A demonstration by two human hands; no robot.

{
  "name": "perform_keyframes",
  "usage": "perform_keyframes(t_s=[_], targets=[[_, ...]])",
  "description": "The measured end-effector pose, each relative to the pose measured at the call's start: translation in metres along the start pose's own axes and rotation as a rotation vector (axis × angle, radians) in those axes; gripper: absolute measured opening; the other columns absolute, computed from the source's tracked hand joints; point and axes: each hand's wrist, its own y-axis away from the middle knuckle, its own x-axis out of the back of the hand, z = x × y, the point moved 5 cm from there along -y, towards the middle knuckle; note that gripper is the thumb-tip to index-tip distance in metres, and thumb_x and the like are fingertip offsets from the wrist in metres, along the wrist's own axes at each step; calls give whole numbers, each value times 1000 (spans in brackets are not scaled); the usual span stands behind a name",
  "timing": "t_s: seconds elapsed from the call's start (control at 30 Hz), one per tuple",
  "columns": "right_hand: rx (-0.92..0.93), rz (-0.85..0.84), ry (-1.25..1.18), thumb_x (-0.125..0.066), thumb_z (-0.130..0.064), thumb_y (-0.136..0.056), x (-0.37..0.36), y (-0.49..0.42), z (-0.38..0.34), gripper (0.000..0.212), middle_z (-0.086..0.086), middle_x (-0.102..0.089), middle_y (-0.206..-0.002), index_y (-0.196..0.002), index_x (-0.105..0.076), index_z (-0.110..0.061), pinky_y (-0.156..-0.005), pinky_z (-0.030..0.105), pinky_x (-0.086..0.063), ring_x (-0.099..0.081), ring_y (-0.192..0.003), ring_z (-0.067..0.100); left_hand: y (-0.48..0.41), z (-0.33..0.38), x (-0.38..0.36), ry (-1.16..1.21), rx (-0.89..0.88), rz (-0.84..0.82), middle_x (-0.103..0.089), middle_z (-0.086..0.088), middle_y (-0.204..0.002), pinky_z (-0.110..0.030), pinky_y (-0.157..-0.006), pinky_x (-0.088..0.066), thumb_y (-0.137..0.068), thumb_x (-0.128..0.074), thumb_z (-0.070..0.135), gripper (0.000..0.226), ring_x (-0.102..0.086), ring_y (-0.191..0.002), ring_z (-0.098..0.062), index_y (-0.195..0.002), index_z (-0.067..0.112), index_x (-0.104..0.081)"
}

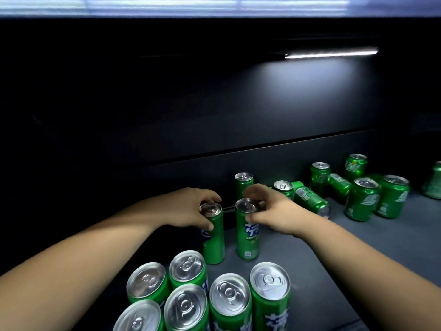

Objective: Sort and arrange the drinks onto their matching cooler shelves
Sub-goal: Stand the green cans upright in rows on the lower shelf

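Two tall slim green cans stand upright on the dark cooler shelf [310, 249]. My left hand [191, 206] grips the left slim can [213, 237] round its top. My right hand [269, 211] holds the right slim can [247, 232] at its rim, thumb on the side. A third slim can [243, 183] stands just behind them. Several slim green cans [202, 290] stand packed together at the shelf's front, tops toward me.
To the right, several shorter green cans [362, 199] stand in a loose group, and two of them lie on their sides [310, 198]. One more can [435, 182] sits at the far right edge. The dark back wall [191, 127] is close behind.
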Motion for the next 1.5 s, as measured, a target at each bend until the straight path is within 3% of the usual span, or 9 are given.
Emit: perform_keyframes(t_s=[0.13, 0.3, 0.57, 0.77, 0.97, 1.2, 1.3, 1.37, 1.5], targets=[[19, -16, 2, -80, -5, -79, -1, 4, -2, 53, -7, -64, -117, -120, -55, -26, -93, 22, -51, -63, -106, 10, 2, 0, 3, 30, 7, -3, -69, 10, -110, -24, -91, -50, -71, -85, 28, 55, -64, -97, -4, -122, 28, -65], [61, -71, -36, -78, -2, -83, -7, 12, -4, 50, 0, -64, -125, -121, -54, -25, -103, 28, -48, -61, -118, 13, 6, 6, 4, 64, 56, -21, -70, 9, -85, -24, -68, -52, -67, -87, 43, 40, -67, -77, -5, -98, 29, -68], [96, -96, -24, -81, -28, -67, -10, 20, -7, 56, -2, -71, -117, -120, -67, -19, -89, 32, -56, -69, -102, 15, 16, 30, 4, -89, 137, -75, -67, 8, -85, -34, -71, -52, -67, -80, 58, 44, -64, -78, -11, -92, 26, -62], [121, -169, 7, -87, -13, -75, -14, 23, -12, 48, -6, -73, -116, -120, -72, -17, -100, 31, -53, -69, -106, 8, 29, 50, 6, -193, 233, -125, -63, 8, -90, -32, -73, -50, -67, -76, 64, 47, -61, -84, -15, -92, 27, -61], [185, -228, 50, -91, -22, -67, -11, 29, -19, 38, -8, -72, -101, -101, -73, -24, -85, 28, -55, -66, -86, 4, 44, 75, 1, -248, 249, -93, -53, 10, -78, -28, -58, -34, -70, -75, 62, 47, -49, -70, -8, -89, 21, -63], [191, -335, -46, -80, -40, -67, -14, 37, -18, 33, -8, -66, -84, -95, -69, -28, -67, 30, -50, -58, -72, 7, 63, 91, -7, -288, 399, 3, -67, 5, -80, -32, -67, -47, -82, -57, 69, 47, -60, -78, -17, -86, 22, -64], [129, -334, -205, -71, -18, -91, -15, 37, -13, 6, 3, -64, -87, -97, -71, -18, -68, 34, -47, -56, -78, 16, 68, 86, -7, -141, 477, 27, -65, 5, -86, -28, -72, -39, -98, -46, 51, 34, -57, -84, -16, -86, 24, -63], [131, -303, -225, -63, -10, -96, -15, 39, -12, 9, 8, -62, -88, -97, -68, -18, -69, 36, -43, -53, -80, 21, 69, 80, -10, -65, 491, 21, -68, 3, -99, -26, -77, -41, -100, -50, 39, 25, -59, -91, -16, -97, 22, -68], [-1, -366, -249, -58, -23, -99, -20, 45, -10, 14, 12, -68, -96, -106, -68, -32, -69, 36, -47, -57, -79, 21, 69, 72, -18, 109, 510, 40, -73, 1, -107, -27, -90, -47, -99, -56, 29, 21, -65, -101, -17, -108, 20, -73]])
